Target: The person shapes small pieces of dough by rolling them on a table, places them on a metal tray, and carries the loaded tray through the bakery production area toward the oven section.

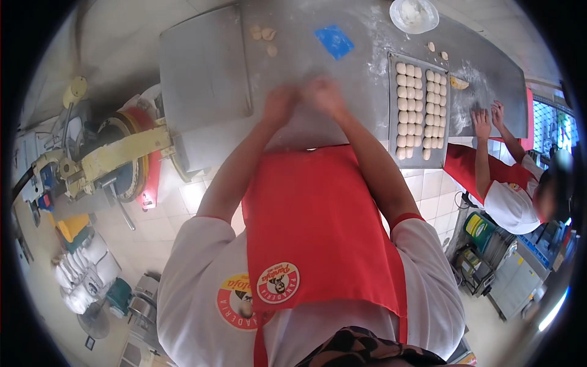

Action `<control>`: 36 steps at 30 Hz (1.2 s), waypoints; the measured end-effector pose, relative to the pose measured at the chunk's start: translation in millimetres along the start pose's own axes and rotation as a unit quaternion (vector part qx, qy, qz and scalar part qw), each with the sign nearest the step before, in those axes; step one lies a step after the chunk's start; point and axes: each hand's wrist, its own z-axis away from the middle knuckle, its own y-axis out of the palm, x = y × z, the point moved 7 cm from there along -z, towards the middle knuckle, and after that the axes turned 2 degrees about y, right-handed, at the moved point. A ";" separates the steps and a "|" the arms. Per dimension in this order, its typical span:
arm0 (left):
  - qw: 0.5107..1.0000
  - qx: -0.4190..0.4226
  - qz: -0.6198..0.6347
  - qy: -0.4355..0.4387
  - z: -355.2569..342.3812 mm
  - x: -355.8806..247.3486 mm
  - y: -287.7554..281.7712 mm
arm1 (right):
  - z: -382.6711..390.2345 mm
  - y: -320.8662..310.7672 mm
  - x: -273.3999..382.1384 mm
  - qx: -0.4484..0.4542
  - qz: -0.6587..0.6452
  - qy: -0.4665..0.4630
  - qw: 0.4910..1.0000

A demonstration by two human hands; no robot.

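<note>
My left hand [282,104] and my right hand [323,95] are close together over the steel worktable [306,131]; both are smeared by motion, so I cannot make out their fingers or anything in them. Beyond them lie a few pale dough pieces [268,34] and a blue flat square [334,41]. To my right sits a tray [445,160] with rows of several round dough pieces [411,104]. A flat metal sheet [202,85] lies to my left.
A white bowl of flour [414,13] stands at the back right. A co-worker in a red apron [458,162] has both hands [481,122] at the table's right end, near a yellow scraper [458,82]. A cream-coloured machine [116,153] stands at my left.
</note>
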 end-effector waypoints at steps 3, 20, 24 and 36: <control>0.991 -0.044 0.082 -0.096 -25.5 7.6 -8.9 | -1.7 -51.0 -43.2 -0.104 -0.247 0.046 0.962; 0.728 0.018 0.554 -0.404 -76.2 -18.6 53.0 | 82.5 -113.8 -69.0 -0.065 -0.248 0.048 0.965; 0.709 0.026 0.600 -0.370 -70.8 -88.1 63.3 | 61.2 -100.9 -42.6 -0.121 -0.193 -0.099 0.969; 0.797 0.049 0.573 -0.185 -57.5 -163.2 1.3 | 60.9 -109.2 -112.7 -0.105 -0.339 0.088 0.931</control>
